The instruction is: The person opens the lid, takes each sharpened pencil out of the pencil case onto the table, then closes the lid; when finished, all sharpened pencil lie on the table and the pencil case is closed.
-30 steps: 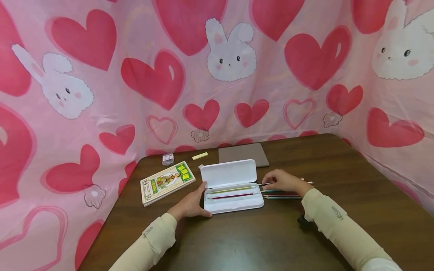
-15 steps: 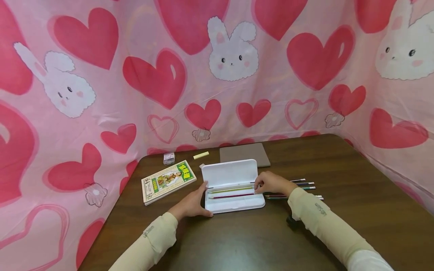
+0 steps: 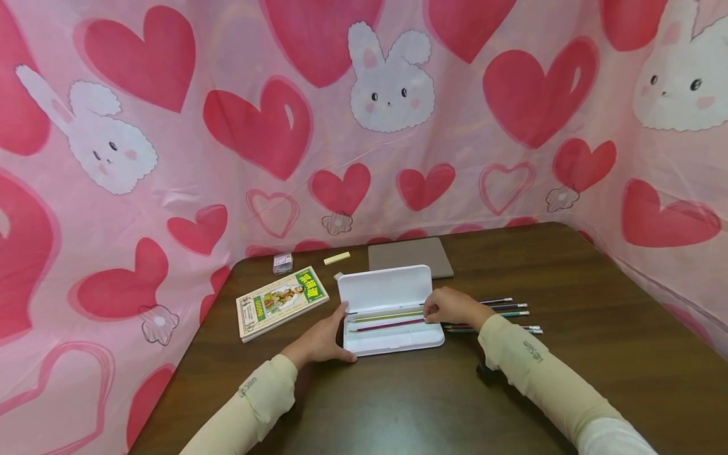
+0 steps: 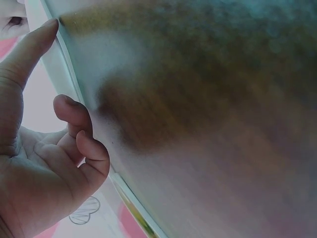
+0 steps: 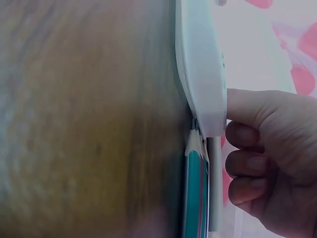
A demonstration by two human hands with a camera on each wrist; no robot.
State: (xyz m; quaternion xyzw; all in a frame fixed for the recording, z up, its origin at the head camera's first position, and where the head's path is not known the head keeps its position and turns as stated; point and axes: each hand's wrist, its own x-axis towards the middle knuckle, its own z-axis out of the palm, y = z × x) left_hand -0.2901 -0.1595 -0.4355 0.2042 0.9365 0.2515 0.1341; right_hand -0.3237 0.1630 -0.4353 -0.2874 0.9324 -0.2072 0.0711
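An open white pencil case [image 3: 378, 342] lies mid-table with its lid [image 3: 387, 289] raised toward the back. Inside it are a yellow-green pencil [image 3: 381, 316] and a dark red pencil [image 3: 387, 325]. My left hand [image 3: 321, 338] grips the case's left end, thumb at the front corner and a finger at the back. At the right end, my right hand [image 3: 455, 306] has curled fingers over the pencils' ends and appears to pinch one; the fingertips hide which. In the right wrist view, a teal pencil [image 5: 192, 193] lies beside the case's end, below that hand.
Several loose pencils [image 3: 520, 313] lie right of the case, partly under my right hand. A book [image 3: 282, 303] is on the left. Behind stand a small clear box [image 3: 282, 263], a yellow strip [image 3: 337, 258] and a flat grey-brown board [image 3: 411, 256]. A heart-patterned cloth [image 3: 341, 126] hangs around the table.
My right hand has moved left from the loose pencils to the case's right end, uncovering more of those pencils. My left hand has stayed on the case.
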